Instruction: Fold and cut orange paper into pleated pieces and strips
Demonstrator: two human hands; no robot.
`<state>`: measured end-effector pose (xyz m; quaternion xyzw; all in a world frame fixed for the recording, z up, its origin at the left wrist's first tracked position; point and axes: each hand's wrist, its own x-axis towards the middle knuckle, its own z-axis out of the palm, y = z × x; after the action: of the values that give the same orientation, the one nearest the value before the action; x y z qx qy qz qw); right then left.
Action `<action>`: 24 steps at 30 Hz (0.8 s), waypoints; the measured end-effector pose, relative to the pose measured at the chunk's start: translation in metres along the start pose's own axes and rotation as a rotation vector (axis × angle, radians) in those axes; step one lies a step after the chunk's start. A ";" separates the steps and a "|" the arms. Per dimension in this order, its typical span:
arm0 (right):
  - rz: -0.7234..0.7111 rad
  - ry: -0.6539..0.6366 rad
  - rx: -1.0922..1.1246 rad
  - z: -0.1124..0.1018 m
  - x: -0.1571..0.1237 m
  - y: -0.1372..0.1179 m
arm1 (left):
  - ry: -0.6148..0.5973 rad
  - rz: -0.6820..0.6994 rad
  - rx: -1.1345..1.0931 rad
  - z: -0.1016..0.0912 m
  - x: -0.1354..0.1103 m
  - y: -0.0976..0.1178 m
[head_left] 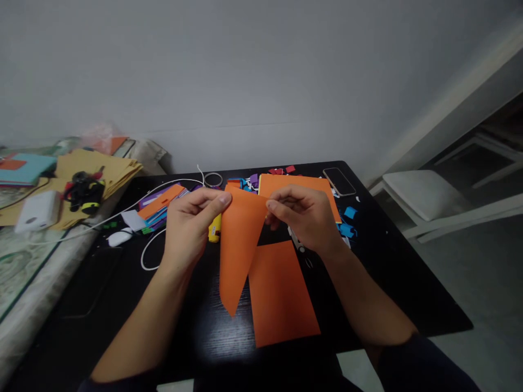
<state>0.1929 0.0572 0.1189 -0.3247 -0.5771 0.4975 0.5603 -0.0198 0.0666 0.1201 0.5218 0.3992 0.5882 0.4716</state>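
Note:
An orange sheet of paper (240,245) hangs above the table between my two hands, curved and narrowing toward its lower end. My left hand (195,215) pinches its upper left corner between thumb and fingers. At the upper right corner, my right hand (304,215) is closed in a pinch on the same sheet. A second orange sheet (284,296) lies flat on the black table below, partly behind the held one. Beyond my right hand rests a stack of orange paper (300,182). Something yellow (214,228), mostly hidden, is beside my left fingers.
Paper scraps, blue ones (350,220) at right and red ones (286,170) at the back, lie on the black table (392,272). A phone (339,181) is at the back right. White cable (143,258) loops at left, near brown envelopes (98,169). A white stool (423,193) stands right.

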 end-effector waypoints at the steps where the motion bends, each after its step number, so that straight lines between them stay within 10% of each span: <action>1: -0.001 0.003 0.005 0.000 0.000 0.000 | -0.009 -0.015 -0.009 0.000 0.000 0.000; 13: 0.066 -0.020 -0.044 -0.007 0.002 -0.008 | -0.017 -0.020 0.115 -0.002 0.001 0.002; 24: 0.023 -0.069 -0.200 0.001 0.002 -0.002 | -0.305 -0.013 0.333 0.016 -0.010 -0.001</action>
<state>0.1921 0.0580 0.1214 -0.3683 -0.6388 0.4549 0.4993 -0.0041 0.0566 0.1187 0.6729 0.4181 0.4254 0.4375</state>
